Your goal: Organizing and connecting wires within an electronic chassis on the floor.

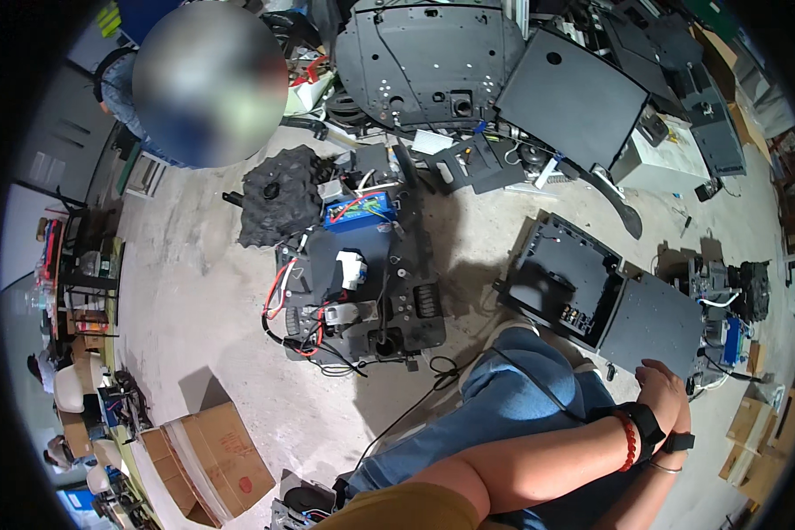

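My left hand (654,389) and my right hand (680,408) rest together to the right of my knees, overlapping one another. A red beaded bracelet and a black wrist band circle my left wrist; the right wrist carries a black band and a thin bangle. Their fingers are mostly hidden, and no object shows in either. Just beyond them lies a dark grey flat panel (649,322), joined to an open dark grey box (539,276) with small fittings inside. A black cable (539,382) passes over my jeans.
On the floor at centre stands a dark wheeled base (415,265) with wires and a blue battery pack (359,212). Another wired unit (724,300) stands at right. A cardboard box (208,464) sits lower left. Large grey panels (574,93) lean at the back; a person (124,88) is upper left.
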The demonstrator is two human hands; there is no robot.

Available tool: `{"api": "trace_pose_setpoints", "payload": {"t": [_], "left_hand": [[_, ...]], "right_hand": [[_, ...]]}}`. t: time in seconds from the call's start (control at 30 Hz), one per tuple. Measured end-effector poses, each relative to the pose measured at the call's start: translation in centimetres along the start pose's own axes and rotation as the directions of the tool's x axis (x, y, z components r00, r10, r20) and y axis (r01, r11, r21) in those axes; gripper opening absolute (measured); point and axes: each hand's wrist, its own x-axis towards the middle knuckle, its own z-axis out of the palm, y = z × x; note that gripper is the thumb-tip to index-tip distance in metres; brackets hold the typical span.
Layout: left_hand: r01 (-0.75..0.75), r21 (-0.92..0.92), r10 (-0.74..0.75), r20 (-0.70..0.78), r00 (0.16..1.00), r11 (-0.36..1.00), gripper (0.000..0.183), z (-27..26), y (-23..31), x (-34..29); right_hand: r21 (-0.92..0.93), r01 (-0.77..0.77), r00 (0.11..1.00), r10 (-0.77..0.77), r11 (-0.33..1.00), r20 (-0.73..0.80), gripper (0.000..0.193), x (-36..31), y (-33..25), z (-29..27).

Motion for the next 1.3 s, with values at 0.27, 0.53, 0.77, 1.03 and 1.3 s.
{"api": "trace_pose_setpoints", "payload": {"t": [0.27, 0.53, 0.77, 1.03, 1.3], "left_hand": [[0.083, 0.057, -0.081, -0.039, 0.996, 0.995, 0.035, 0.5, 0.5, -0.1], [-0.501, -0.121, 0.48, -0.166, 0.862, 0.857, 0.024, 1.0, -5.5, 0.0], [-0.709, -0.034, 0.673, -0.287, 0.682, 0.704, 0.015, -0.5, -8.4, -0.5], [-0.781, -0.044, 0.737, -0.302, 0.604, 0.622, 0.011, 0.2, -8.6, 0.0], [-0.937, -0.203, 0.868, -0.36, 0.342, 0.285, 0.025, -2.8, -12.7, 0.9]], "right_hand": [[-0.055, 0.092, 0.996, -0.092, 0.994, 0.004, 0.03, -0.2, 0.1, -0.1], [-0.09, -0.007, 0.997, 0.001, 0.996, -0.073, 0.031, 0.2, -0.8, -0.4], [-0.089, 0.015, 0.998, -0.021, 0.996, -0.064, 0.03, -0.5, 2.9, -0.4], [-0.068, 0.012, 0.997, -0.018, 0.998, -0.081, 0.032, -0.6, 2.8, -0.3], [0.562, -0.168, 0.954, 0.278, 0.81, -0.115, 0.034, -2.8, 8.2, -4.6]]}}
